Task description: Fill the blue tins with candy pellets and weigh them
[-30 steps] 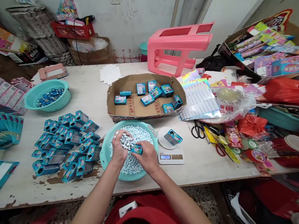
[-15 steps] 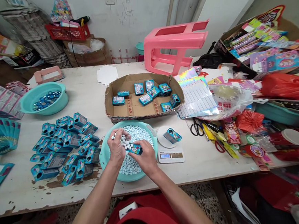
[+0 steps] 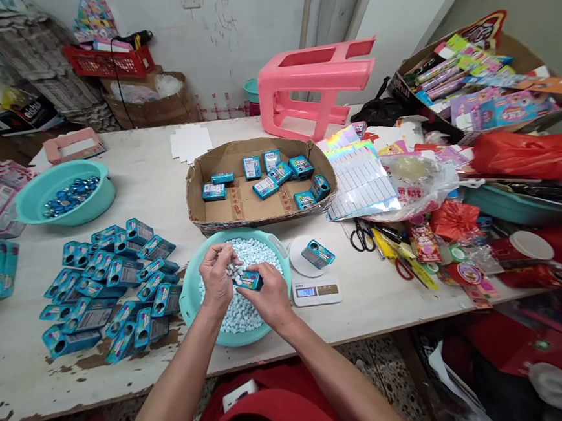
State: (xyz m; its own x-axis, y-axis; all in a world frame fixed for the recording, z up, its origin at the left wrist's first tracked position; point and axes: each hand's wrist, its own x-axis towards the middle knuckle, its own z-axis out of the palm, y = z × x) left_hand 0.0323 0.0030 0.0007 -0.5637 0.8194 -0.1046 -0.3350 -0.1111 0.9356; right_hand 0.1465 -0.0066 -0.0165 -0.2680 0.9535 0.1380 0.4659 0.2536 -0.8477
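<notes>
Over a teal basin [image 3: 187,297] full of small pale-blue candies [image 3: 240,314], my right hand [image 3: 270,295] grips a small blue box [image 3: 250,281]. My left hand [image 3: 217,275] is closed beside the box, its fingers curled round some pale candies. Another blue box [image 3: 318,254] rests tilted on a white digital scale [image 3: 317,294] right of the basin. Several blue boxes [image 3: 125,271] with round holes are grouped at the left. A cardboard tray [image 3: 197,214] behind the basin holds several more blue boxes [image 3: 266,187].
A second teal bowl [image 3: 101,198] with blue wrapped pieces stands at the left. Behind the tray is a pink stool [image 3: 320,77]. Shiny label sheets [image 3: 364,181], black scissors [image 3: 362,236] and a carton of packets [image 3: 495,91] are at the right.
The whole view has shifted, so the table's contents sit further left. My left fingers have drawn together and tipped towards the box, and fewer loose candies show in that hand.
</notes>
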